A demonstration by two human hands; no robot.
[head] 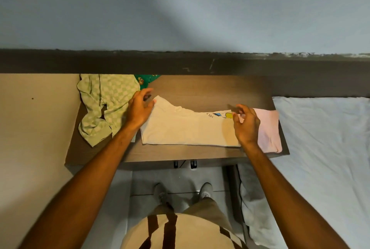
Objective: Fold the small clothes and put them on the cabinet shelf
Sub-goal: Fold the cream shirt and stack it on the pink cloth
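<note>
Bedding, a white sheet point(324, 138), lies to the right of the right fingers, beside the brown table point(200, 88). On the table, between both sets of fingers, a cream T-shirt point(184, 128) lies flat with a small cartoon print near its right end. Left of the left fingers lies a crumpled green checked garment point(100, 106). A folded pink cloth point(269, 130) lies just right of the right fingers. The left hand point(139, 108) has spread fingers at the shirt's upper left corner. The right hand point(247, 122) has loosely curled fingers over the shirt's right edge; whether they pinch the fabric I cannot tell.
</note>
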